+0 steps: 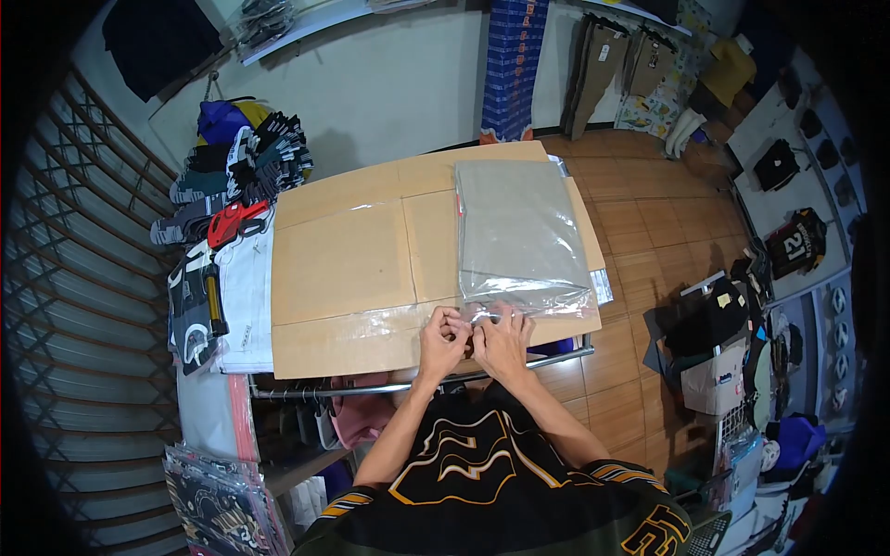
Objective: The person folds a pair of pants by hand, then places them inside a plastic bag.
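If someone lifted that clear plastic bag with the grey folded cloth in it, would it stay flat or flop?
The plastic bag would probably sag, since it looks thin and crinkled. Its glossy film seems slippery. The folded cloth inside likely keeps it light.

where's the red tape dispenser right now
In the head view, the red tape dispenser lies at the left, just off the cardboard sheet's far-left corner, atop the folded garments.

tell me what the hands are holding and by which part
Both hands, left and right, pinch the near edge of the clear plastic bag holding a folded grey garment, which lies flat on the brown cardboard tabletop.
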Available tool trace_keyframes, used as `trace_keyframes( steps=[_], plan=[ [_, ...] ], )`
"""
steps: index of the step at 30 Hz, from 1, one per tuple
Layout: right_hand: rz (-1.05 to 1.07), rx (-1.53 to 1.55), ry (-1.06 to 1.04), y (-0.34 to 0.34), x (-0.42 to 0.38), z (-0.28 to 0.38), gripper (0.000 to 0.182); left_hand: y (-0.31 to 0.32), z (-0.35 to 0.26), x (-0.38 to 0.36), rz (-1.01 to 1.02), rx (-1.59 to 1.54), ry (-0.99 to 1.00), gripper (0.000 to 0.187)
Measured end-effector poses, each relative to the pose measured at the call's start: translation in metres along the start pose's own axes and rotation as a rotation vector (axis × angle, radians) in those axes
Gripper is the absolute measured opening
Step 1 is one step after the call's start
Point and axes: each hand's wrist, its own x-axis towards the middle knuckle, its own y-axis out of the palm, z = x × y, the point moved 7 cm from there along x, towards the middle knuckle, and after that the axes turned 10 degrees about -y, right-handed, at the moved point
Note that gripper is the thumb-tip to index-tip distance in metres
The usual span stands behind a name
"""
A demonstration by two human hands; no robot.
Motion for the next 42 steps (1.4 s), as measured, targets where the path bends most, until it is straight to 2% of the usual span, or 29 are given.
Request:
trace_keyframes(
  steps=[8, 11, 13, 14, 16, 19, 35, 39, 42],
  plan=[
    [0.093, 0.075, 0.01, 0.002, 0.002, -0.004, 0.037, 0.001, -0.002, -0.001, 0.008, -0.006, 0.02, 0.019],
    [0.079, 0.049, 0.015, 0.002, 0.006, -0.006, 0.037, 0.0, 0.0, 0.001, 0.019, -0.002, 0.018, 0.019],
    [-0.057, 0.062, -0.075, -0.005, 0.007, -0.002, 0.032, 0.0, -0.001, 0.001, 0.02, -0.019, 0.017, 0.019],
    [-0.058, 0.062, -0.074, -0.005, 0.006, -0.003, 0.032, 0.0, -0.001, 0.0, 0.02, -0.038, 0.015, 0.019],
    [-0.085, 0.114, -0.076, -0.009, 0.0, -0.003, 0.043, -0.001, 0.001, 0.001, 0.014, -0.013, 0.038, 0.018],
    [-0.112, 0.123, 0.004, -0.015, -0.007, -0.004, 0.046, -0.001, 0.001, 0.002, 0.005, 0.043, 0.087, 0.018],
    [-0.104, 0.043, 0.016, -0.019, -0.007, -0.003, 0.045, 0.0, 0.0, 0.001, 0.023, 0.032, 0.043, 0.018],
    [-0.042, 0.058, 0.045, -0.004, -0.01, -0.007, 0.049, 0.0, -0.007, -0.001, 0.009, 0.058, 0.086, 0.018],
    [-0.032, 0.032, 0.017, 0.002, -0.009, -0.006, 0.052, 0.001, 0.0, 0.0, 0.047, 0.046, 0.028, 0.02]
  ],
)
